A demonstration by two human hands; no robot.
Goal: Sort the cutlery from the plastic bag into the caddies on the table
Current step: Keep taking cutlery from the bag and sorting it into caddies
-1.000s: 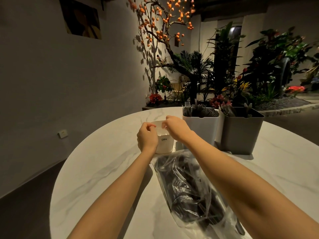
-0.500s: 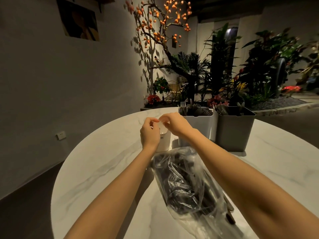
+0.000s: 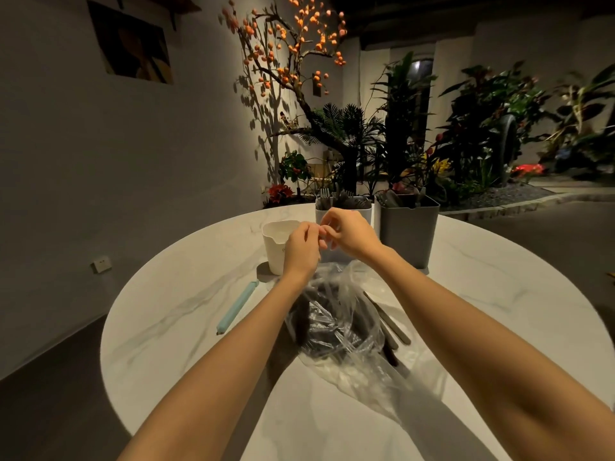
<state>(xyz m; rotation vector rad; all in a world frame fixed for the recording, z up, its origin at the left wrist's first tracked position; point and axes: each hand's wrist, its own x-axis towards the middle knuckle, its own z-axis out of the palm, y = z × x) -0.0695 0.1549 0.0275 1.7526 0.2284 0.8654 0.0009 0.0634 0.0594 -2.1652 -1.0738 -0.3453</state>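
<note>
The clear plastic bag (image 3: 339, 324) of dark cutlery lies on the round marble table (image 3: 186, 314) between my forearms, with a few handles sticking out to its right. Behind it stand three caddies: a small white one (image 3: 274, 242), a white one holding forks (image 3: 346, 207) and a grey one (image 3: 407, 234) holding dark cutlery. My left hand (image 3: 301, 249) and my right hand (image 3: 351, 232) meet above the bag's far end, just right of the small white caddy. Both have curled fingers, and their tips pinch something small and thin that I cannot identify.
A pale blue bag clip (image 3: 238, 307) lies on the table left of my left forearm. Plants and a tree with orange fruit stand beyond the table's far edge. A grey wall is on the left.
Both hands have come off the small white caddy's rim and shifted a little right, fingertips now meeting. The blue clip has come into view.
</note>
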